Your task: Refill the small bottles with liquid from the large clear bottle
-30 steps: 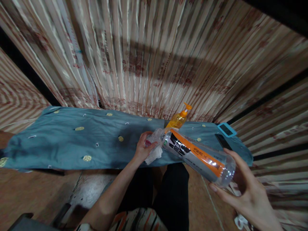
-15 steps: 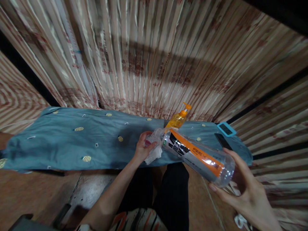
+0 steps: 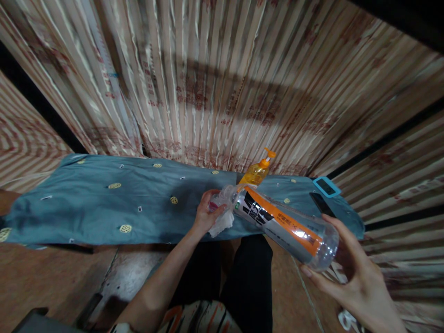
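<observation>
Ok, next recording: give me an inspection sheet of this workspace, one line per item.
Surface: narrow ledge under a blue patterned cloth.
Job's things: clear bottle with orange label, tilted, mouth at a white tissue.
Clutter: orange pump bottle, teal-edged device, dark flat object.
Grippers: left hand grips the tissue; right hand holds the bottle's base.
Cables: nothing seen.
Surroundings: striped curtain behind; brown floor.

A right hand [image 3: 350, 273] cradles the base of a clear plastic bottle [image 3: 282, 224] with an orange and black label, tilted neck-down. A left hand [image 3: 206, 213] presses a white tissue [image 3: 222, 221] at its mouth, above a blue cloth [image 3: 104, 203]. An orange pump bottle [image 3: 258, 170] stands just behind.
</observation>
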